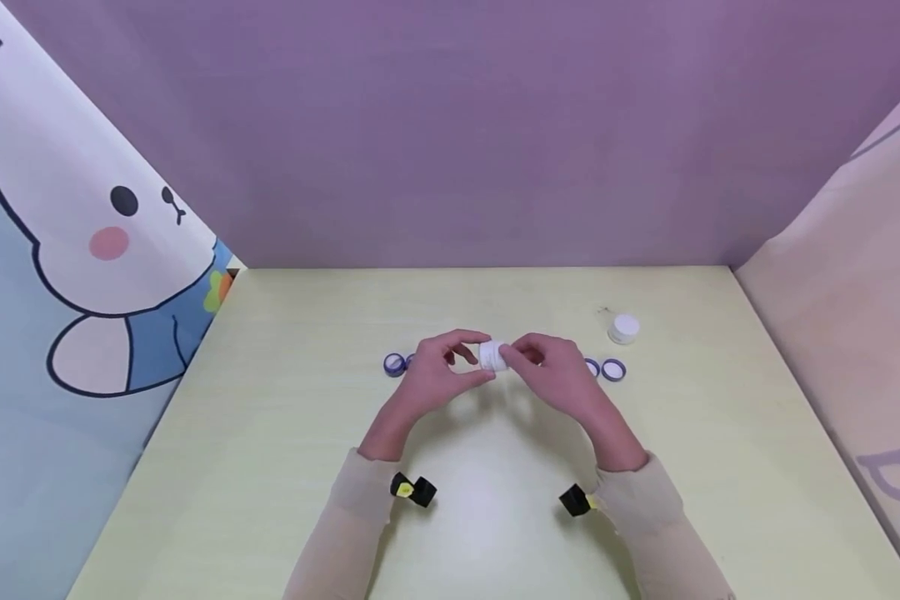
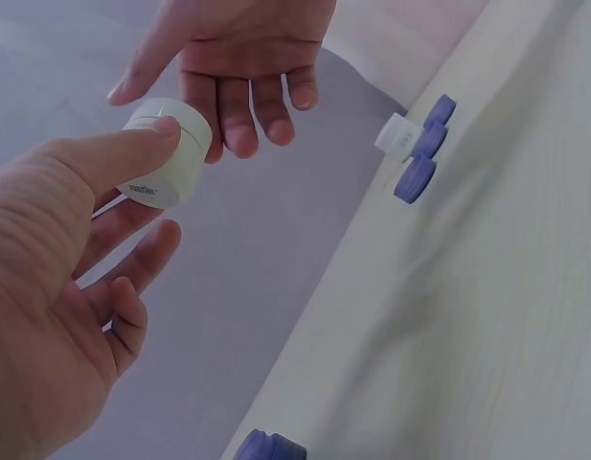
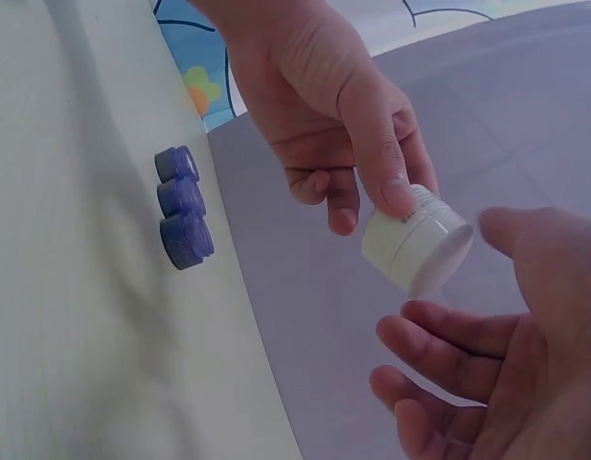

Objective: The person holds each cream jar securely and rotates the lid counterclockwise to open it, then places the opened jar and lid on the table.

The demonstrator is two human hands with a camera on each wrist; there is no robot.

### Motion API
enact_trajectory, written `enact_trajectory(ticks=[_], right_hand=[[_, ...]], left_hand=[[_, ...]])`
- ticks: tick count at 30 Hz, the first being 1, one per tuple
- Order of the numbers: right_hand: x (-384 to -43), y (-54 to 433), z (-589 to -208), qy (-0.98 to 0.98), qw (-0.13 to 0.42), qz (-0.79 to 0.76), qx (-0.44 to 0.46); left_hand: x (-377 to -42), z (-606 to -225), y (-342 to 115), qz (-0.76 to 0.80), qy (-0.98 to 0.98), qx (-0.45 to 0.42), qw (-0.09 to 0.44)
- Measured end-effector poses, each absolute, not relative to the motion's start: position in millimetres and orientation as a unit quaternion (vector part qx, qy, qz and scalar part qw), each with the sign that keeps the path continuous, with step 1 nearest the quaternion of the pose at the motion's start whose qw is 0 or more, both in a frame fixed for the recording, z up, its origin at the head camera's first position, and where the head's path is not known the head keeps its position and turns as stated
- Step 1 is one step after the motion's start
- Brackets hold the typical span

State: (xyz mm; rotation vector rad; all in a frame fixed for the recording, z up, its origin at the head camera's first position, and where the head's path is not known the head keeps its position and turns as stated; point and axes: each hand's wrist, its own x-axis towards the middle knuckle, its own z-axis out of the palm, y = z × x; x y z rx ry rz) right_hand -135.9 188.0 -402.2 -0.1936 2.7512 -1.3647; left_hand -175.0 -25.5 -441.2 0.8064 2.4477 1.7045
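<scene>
A small white jar (image 1: 489, 356) with a white lid is held up over the table by my left hand (image 1: 444, 367). In the left wrist view, the left thumb presses the side of the jar (image 2: 164, 182), with fingers behind it. My right hand (image 1: 558, 375) is at the lid end. In the right wrist view, its thumb and fingers stand spread around the lid (image 3: 446, 261), with gaps showing between them and it. Print shows on the jar's side.
Another white jar (image 1: 624, 328) stands at the back right, near purple ring-shaped lids (image 1: 613, 370). Small purple jars (image 3: 183, 198) stand in a row on the left side of the pale table (image 1: 285, 467). A purple wall rises behind.
</scene>
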Motion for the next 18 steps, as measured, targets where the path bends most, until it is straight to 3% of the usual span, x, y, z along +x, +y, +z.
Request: enact_trajectory(ticks=[13,18], right_hand=[[-143.0,191.4,-406.6,0.859,0.005,-0.492,-0.145],[-142.0,192.9,-407.2,0.874,0.011,-0.473,-0.107]], left_hand=[[-177.3,-443.7,-28.0,0.555,0.788,0.264,0.022],[-177.2,-444.1,-25.9,0.554,0.789,0.265,0.028]])
